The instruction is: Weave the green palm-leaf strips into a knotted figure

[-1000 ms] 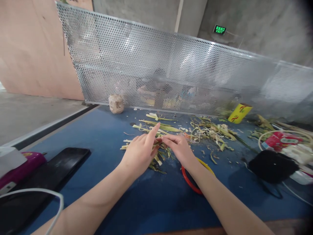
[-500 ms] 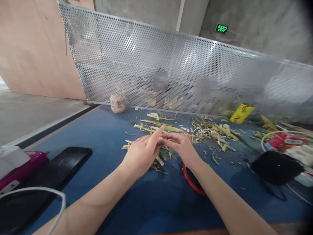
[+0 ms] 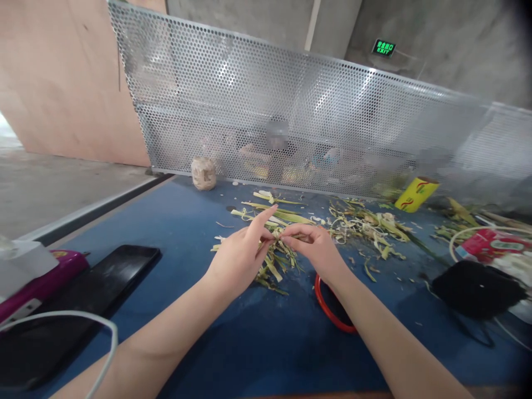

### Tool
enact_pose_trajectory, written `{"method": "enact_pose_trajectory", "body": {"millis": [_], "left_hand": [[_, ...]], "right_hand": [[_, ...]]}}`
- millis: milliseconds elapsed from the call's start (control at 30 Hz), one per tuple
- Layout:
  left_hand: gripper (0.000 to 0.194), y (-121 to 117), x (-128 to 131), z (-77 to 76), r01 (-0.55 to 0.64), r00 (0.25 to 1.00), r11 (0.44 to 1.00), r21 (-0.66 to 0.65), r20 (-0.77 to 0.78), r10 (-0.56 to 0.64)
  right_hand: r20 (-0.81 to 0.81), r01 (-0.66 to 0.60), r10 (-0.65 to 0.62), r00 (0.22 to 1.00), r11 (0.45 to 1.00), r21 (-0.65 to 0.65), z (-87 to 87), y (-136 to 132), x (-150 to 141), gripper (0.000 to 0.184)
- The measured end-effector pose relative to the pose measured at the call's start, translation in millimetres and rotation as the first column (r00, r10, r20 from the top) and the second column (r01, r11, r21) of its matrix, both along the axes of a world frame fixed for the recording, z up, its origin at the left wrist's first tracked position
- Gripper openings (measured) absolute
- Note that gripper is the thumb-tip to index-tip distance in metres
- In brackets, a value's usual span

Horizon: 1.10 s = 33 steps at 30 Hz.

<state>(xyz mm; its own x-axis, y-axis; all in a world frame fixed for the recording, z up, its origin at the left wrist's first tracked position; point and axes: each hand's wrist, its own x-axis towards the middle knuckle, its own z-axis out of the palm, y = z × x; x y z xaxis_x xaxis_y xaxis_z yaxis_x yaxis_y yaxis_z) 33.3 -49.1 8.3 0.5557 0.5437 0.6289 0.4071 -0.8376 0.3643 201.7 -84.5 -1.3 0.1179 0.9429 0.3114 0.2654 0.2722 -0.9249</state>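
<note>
My left hand [image 3: 239,255] and my right hand [image 3: 318,249] meet fingertip to fingertip over a pile of yellow-green leaf strips [image 3: 272,271]. Both pinch a small pale plant piece [image 3: 276,236], mostly hidden by the fingers. The left index finger points up and away, while its thumb and other fingers are closed. On the right, thumb and forefinger press together. Longer flat strips [image 3: 291,216] lie just beyond the hands. Partly under my right forearm is a red-rimmed round thing [image 3: 326,310] with a dark inside.
A black phone [image 3: 124,266] and a purple power strip [image 3: 50,277] lie left. Farther back stand a wrapped pale lump [image 3: 203,173] and a yellow roll [image 3: 416,194] before a perforated metal screen [image 3: 249,83]. More scraps [image 3: 374,224] and a black pouch [image 3: 477,288] are right.
The left fingers have curled in to the right fingertips, and both hands now pinch close together. The whole view has shifted slightly.
</note>
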Motion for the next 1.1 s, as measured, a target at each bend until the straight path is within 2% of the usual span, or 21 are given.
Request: {"method": "enact_pose_trajectory", "body": {"millis": [100,200,300,400,567,800,1000,1100], "left_hand": [[0.06,1,-1,-0.4,0.005,0.999,1.0,0.022,-0.032,-0.004],[0.057,5,-2,-4.9,0.033,0.997,0.983,0.18,-0.075,-0.02],[0.055,12,-5,-10.2,0.119,0.989,0.918,0.378,-0.132,-0.074],[0.055,15,-7,-11.3,0.172,0.983,0.875,0.453,-0.135,-0.123],[0.053,13,-6,-5.8,0.219,0.976,0.856,0.468,-0.089,-0.201],[0.049,12,-6,-6.2,0.276,0.958,0.877,0.393,-0.036,-0.285],[0.019,7,-7,-1.2,0.319,0.944,0.888,0.332,-0.028,-0.328],[0.015,1,-7,3.0,0.372,0.921,0.876,0.308,-0.002,-0.39]], "right_hand": [[0.052,-0.045,0.048,0.998,0.998,-0.044,1.6,-1,3,0.014],[0.121,-0.047,0.061,0.991,0.992,-0.118,2.8,-1,8,0.017],[0.126,-0.041,0.069,0.99,0.977,-0.21,3.8,-2,11,0.022],[0.086,-0.063,0.085,0.993,0.969,-0.238,5.2,-3,10,0.026],[0.043,-0.106,0.118,0.992,0.972,-0.211,5.7,-3,8,0.027],[-0.112,-0.252,0.234,0.966,0.949,-0.191,7.5,-5,7,0.026],[-0.25,-0.37,0.316,0.915,0.905,-0.21,9.6,-7,6,0.028],[-0.29,-0.442,0.375,0.88,0.87,-0.217,10.2,-9,6,0.028]]}}
